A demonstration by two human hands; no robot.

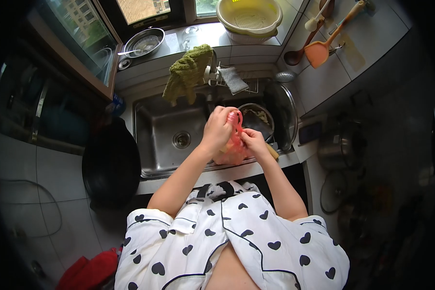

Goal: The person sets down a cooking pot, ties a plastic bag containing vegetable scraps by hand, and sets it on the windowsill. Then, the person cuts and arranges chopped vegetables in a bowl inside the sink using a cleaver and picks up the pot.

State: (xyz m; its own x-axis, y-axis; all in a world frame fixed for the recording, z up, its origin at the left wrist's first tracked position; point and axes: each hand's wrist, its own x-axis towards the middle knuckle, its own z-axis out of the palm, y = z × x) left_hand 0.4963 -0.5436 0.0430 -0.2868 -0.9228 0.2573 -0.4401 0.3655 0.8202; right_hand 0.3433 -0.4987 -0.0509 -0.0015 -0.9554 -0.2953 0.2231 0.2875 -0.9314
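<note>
A thin red plastic bag hangs in front of me at the near edge of the sink. My left hand is closed around its gathered top, with a loop of the bag standing up beside the fingers. My right hand pinches the bag a little lower, on its right side. What the bag contains cannot be made out. Just behind my right hand sits a metal bowl with pale pieces in it. Under my right wrist lies a light-brown wooden-looking piece, partly hidden.
The steel sink basin lies to the left, with a green cloth draped over the tap. A grey sponge cloth rests on a wire rack. A black wok stands left, a large lid right. Yellow basins sit on the sill.
</note>
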